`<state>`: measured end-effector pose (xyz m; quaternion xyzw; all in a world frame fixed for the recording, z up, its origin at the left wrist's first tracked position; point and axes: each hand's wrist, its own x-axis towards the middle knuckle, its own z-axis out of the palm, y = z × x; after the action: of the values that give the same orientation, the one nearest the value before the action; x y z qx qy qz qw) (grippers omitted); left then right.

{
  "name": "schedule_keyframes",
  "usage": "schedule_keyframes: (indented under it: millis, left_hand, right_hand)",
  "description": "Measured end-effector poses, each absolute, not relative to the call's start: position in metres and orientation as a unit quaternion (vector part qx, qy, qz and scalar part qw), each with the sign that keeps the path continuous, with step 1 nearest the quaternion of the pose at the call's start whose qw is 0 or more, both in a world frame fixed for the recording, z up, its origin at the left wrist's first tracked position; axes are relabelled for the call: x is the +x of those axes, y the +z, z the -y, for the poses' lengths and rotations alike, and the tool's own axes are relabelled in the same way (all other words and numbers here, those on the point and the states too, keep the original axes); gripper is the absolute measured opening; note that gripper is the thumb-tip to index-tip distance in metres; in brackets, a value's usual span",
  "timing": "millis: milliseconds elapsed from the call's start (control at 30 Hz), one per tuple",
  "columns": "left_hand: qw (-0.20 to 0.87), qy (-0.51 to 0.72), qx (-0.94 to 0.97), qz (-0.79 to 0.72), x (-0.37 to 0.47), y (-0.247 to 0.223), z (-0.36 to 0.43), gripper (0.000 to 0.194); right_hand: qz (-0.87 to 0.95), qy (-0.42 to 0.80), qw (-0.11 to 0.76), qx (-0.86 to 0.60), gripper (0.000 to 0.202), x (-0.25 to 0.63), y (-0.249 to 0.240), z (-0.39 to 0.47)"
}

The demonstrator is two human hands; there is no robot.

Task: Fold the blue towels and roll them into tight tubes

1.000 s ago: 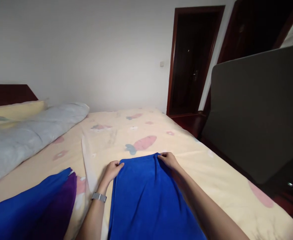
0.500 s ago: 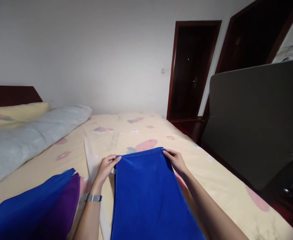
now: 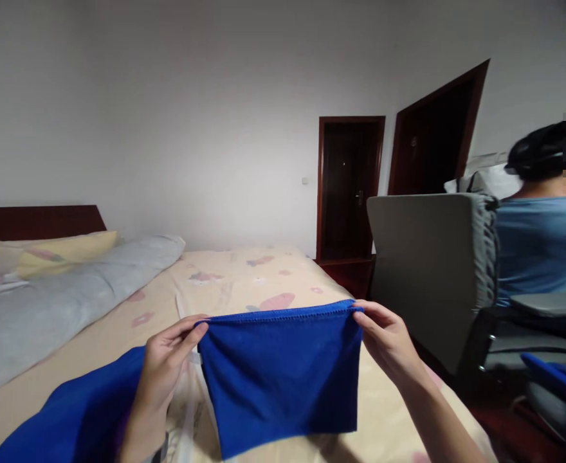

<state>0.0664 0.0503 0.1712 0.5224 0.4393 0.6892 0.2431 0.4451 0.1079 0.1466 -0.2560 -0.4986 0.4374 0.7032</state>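
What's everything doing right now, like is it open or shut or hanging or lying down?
Left hand: pinching a top corner
Right hand: pinching the other top corner
Held blue cloth: hanging, a bit wrinkled
Other blue cloth: lying on the bed
Patterned sheet: spread out
Grey bedding: bunched up long
Far door: shut
Side door: too dark to tell
Wall switch: too small to tell

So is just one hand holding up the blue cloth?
No, the left hand and the right hand each pinch an upper corner of the blue cloth.
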Motion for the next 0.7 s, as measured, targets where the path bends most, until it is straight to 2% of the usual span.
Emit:
schedule_keyframes:
  millis: [167, 267, 433, 567, 700]
  left_hand:
    - [0.228, 0.689, 0.527, -0.441, 0.078, 0.193, -0.008, 0.042]
    - [0.263, 0.700, 0.515, -0.420, 0.088, 0.205, 0.010, 0.042]
    - [0.281, 0.705, 0.505, -0.411, 0.097, 0.209, 0.021, 0.041]
    - [0.294, 0.684, 0.507, -0.434, 0.085, 0.192, -0.007, 0.039]
    - [0.307, 0.642, 0.523, -0.470, 0.062, 0.153, -0.078, 0.044]
  right_hand:
    - [0.485, 0.462, 0.697, -0.257, 0.034, 0.454, 0.168, -0.054]
    - [0.473, 0.462, 0.702, -0.265, 0.036, 0.459, 0.176, -0.034]
    - [0.456, 0.451, 0.707, -0.298, 0.041, 0.461, 0.170, -0.027]
    - [0.485, 0.414, 0.701, -0.319, 0.037, 0.455, 0.151, -0.051]
    - [0.524, 0.358, 0.684, -0.361, 0.040, 0.431, 0.122, -0.120]
